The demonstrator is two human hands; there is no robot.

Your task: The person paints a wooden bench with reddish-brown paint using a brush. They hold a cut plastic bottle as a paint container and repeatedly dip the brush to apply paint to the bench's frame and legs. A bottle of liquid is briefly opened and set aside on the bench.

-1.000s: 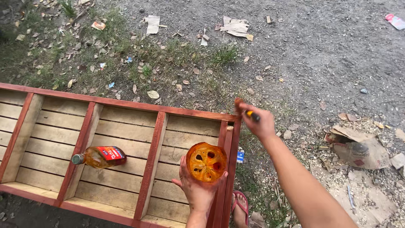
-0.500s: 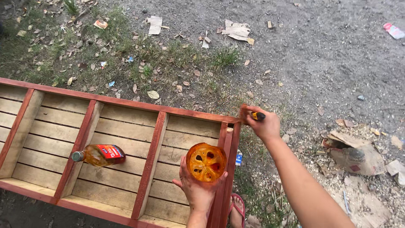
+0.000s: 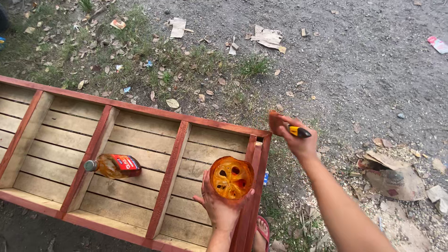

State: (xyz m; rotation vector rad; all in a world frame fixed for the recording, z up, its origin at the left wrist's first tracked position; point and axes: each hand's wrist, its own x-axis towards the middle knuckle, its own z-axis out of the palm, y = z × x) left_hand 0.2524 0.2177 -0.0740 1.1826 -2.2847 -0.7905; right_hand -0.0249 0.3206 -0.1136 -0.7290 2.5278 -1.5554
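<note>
One orange cup (image 3: 231, 178) in left hand (image 3: 221, 207), over wooden frame (image 3: 140, 154)

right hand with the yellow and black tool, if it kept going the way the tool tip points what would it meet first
The right hand holds the tool with its tip pointing right, away from the wooden frame. That way looks free: only bare gravel ground, though depth is unclear.

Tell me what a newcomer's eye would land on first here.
First, the orange container with dark holes, held by the left hand over the right end of the red-framed wooden rack. Next, the right hand raised over the gravel, gripping a yellow-and-black tool. Then the amber bottle lying on the slats.
</note>
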